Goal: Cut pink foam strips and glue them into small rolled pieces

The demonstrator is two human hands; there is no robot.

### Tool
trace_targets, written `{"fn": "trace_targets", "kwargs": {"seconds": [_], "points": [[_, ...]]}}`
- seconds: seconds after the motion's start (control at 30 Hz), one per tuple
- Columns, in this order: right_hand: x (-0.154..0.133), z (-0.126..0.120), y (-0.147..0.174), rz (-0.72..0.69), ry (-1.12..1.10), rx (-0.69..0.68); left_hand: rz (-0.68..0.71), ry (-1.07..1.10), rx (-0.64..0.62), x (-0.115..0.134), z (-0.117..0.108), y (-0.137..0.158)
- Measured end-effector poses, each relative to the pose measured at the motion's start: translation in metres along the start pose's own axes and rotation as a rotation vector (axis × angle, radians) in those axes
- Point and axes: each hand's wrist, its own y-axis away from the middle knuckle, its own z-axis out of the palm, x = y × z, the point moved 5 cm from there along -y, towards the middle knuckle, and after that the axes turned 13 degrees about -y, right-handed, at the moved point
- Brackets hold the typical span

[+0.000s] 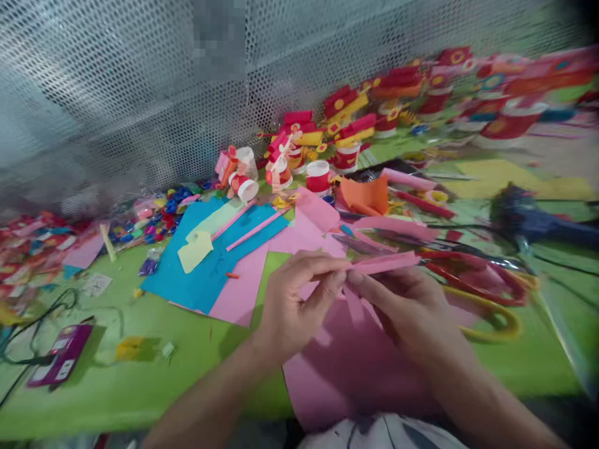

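My left hand (pixel 297 302) and my right hand (pixel 412 305) meet above the table's front, both closed. They pinch a narrow pink paper strip (pixel 388 263) between thumbs and fingertips. One end of the strip sticks out to the right over my right hand, and another pink piece hangs below the fingertips. Under my hands lies a large pink sheet (pixel 355 368), overhanging the near edge. Just right of my right hand are scissors with red handle loops (pixel 477 255) and a yellow handle loop (pixel 496 324); their blades are partly hidden.
Blue sheets (pixel 187 274) and cut paper spread left of centre on the green table (pixel 196 368). Behind stand several red-and-white paper cups (pixel 318 178) with paper decorations. A dark tool like a glue gun (pixel 538 215) lies right; a purple cabled device (pixel 63 355), left.
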Motion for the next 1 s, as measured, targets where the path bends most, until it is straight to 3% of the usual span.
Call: {"fn": "trace_targets", "kwargs": {"seconds": [0.17,0.37,0.57,0.77,1.0], "points": [[-0.002,0.002,0.000,0.004,0.050,0.030,0.009,-0.111,-0.003,0.003,-0.002,0.000],[-0.008,0.003,0.001,0.015,0.099,0.075,-0.100,-0.099,0.004,0.001,-0.001,0.004],[-0.001,-0.003,-0.001,0.085,0.195,0.058,-0.320,0.078,-0.062,-0.007,0.003,0.004],[-0.003,-0.001,-0.003,0.064,0.338,0.005,-0.564,0.231,-0.173,-0.022,0.002,-0.001],[-0.003,-0.005,-0.004,0.028,0.468,0.012,-0.528,0.162,-0.070,-0.022,0.000,0.002]]}}
